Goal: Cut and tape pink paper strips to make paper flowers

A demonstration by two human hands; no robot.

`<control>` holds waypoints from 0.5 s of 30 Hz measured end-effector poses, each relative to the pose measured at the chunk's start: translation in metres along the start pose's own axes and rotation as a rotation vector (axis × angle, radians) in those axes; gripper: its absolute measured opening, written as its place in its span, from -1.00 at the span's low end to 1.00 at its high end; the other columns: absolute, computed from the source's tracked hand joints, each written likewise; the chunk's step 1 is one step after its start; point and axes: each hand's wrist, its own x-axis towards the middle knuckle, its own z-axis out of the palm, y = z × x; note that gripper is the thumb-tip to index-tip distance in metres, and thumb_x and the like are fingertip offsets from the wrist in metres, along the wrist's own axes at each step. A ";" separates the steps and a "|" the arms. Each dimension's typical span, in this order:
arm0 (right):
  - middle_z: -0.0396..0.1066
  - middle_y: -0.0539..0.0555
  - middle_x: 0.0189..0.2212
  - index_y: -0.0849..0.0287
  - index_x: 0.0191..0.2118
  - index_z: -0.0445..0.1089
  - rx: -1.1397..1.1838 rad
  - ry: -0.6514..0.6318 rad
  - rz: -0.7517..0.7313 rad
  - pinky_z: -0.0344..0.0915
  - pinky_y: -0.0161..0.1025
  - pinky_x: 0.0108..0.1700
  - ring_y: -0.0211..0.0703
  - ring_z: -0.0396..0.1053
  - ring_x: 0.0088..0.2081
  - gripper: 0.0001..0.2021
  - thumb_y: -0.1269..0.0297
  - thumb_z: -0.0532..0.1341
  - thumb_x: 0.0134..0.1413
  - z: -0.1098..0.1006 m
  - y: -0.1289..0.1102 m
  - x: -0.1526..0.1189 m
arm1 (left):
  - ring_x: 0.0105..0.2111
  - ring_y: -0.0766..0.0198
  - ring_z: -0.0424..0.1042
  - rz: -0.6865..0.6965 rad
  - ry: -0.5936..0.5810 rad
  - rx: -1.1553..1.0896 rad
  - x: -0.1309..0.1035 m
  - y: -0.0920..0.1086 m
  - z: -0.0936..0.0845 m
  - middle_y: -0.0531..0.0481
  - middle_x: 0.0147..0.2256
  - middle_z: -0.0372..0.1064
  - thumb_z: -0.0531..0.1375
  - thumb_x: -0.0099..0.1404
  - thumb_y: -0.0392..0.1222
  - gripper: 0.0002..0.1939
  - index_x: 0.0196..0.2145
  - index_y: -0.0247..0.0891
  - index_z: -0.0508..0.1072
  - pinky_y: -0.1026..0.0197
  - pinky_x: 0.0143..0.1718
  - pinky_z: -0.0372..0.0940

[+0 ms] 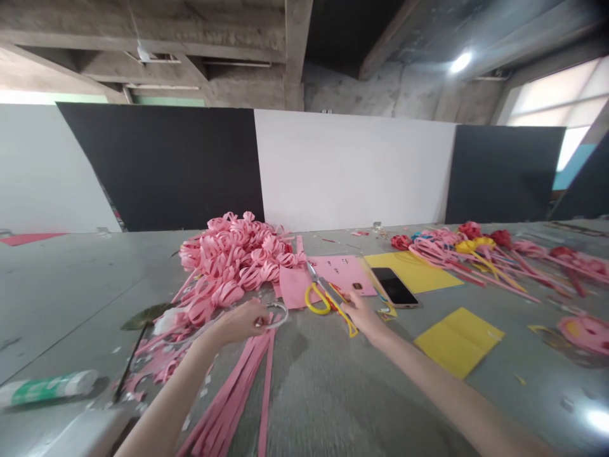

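My left hand (245,320) is closed on a thin whitish ring that looks like a roll of tape (281,315), held above the near end of some pink paper strips (242,374). My right hand (360,312) has its fingers closed at the handle of a pair of scissors (318,303) with yellow grips, blades pointing away from me. The fingertips are slightly blurred. Just beyond the scissors is a pink paper sheet (342,270) with small dark marks. A large heap of looped pink paper balls (238,254) rises beyond my left hand.
A dark-screened phone (394,287) lies partly on a yellow sheet (423,270). Another yellow sheet (459,343) is nearer me. Pink, red and yellow paper flowers (447,244) spread at right. A green-and-white tube (50,387) lies at left. White and black panels (354,171) stand behind the table.
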 end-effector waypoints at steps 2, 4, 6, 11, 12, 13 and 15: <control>0.35 0.11 -0.20 0.18 -0.16 0.23 -0.016 -0.024 -0.046 0.35 -0.33 -0.41 -0.22 0.38 -0.32 -0.71 0.50 -0.01 -0.05 0.005 -0.002 -0.007 | -0.53 0.35 0.25 0.055 -0.027 0.023 0.001 0.007 -0.008 0.07 -0.56 0.30 0.08 -0.08 -0.30 -0.91 -0.61 -0.24 0.38 0.37 -0.46 0.10; 0.37 0.08 -0.24 0.18 -0.14 0.22 -0.033 -0.056 -0.092 0.35 -0.32 -0.40 -0.22 0.39 -0.33 -0.71 0.49 0.02 -0.05 0.015 -0.006 -0.013 | -0.48 0.33 0.25 0.078 0.033 0.056 0.001 0.015 -0.019 0.04 -0.49 0.32 0.05 -0.02 -0.28 -0.87 -0.52 -0.24 0.39 0.37 -0.43 0.12; 0.39 0.04 -0.28 0.16 -0.10 0.21 -0.055 -0.093 -0.136 0.35 -0.32 -0.44 -0.26 0.40 -0.43 -0.68 0.48 0.02 -0.04 0.031 -0.012 -0.017 | -0.47 0.33 0.24 0.070 0.132 0.086 -0.003 0.024 -0.031 0.03 -0.45 0.32 0.04 0.02 -0.26 -0.87 -0.48 -0.25 0.37 0.36 -0.41 0.13; 0.41 0.06 -0.28 0.19 -0.23 0.30 -0.124 -0.050 -0.220 0.27 -0.29 -0.19 -0.20 0.37 -0.24 -0.74 0.55 0.06 -0.09 0.082 -0.030 -0.008 | -0.50 0.35 0.23 0.076 0.354 0.234 -0.013 0.037 -0.054 0.04 -0.47 0.31 0.05 0.05 -0.22 -0.88 -0.46 -0.26 0.36 0.37 -0.41 0.13; 0.41 0.06 -0.30 0.21 -0.26 0.31 -0.136 -0.039 -0.226 0.26 -0.29 -0.20 -0.19 0.36 -0.24 -0.75 0.56 0.06 -0.10 0.092 -0.034 -0.004 | -0.51 0.35 0.23 0.072 0.375 0.262 -0.015 0.036 -0.057 0.05 -0.47 0.31 0.05 0.05 -0.21 -0.88 -0.46 -0.26 0.36 0.37 -0.41 0.12; 0.42 0.06 -0.32 0.21 -0.28 0.32 -0.146 -0.031 -0.232 0.26 -0.30 -0.20 -0.18 0.36 -0.25 -0.77 0.56 0.06 -0.10 0.101 -0.037 0.001 | -0.51 0.36 0.23 0.072 0.381 0.289 -0.016 0.035 -0.059 0.05 -0.47 0.31 0.05 0.05 -0.21 -0.88 -0.47 -0.26 0.36 0.37 -0.41 0.12; 0.42 0.07 -0.32 0.23 -0.27 0.32 -0.161 -0.012 -0.246 0.26 -0.32 -0.22 -0.20 0.36 -0.26 -0.76 0.57 0.06 -0.11 0.117 -0.042 0.011 | -0.52 0.37 0.23 0.091 0.363 0.332 -0.016 0.030 -0.060 0.06 -0.48 0.31 0.05 0.07 -0.20 -0.88 -0.47 -0.26 0.35 0.37 -0.42 0.12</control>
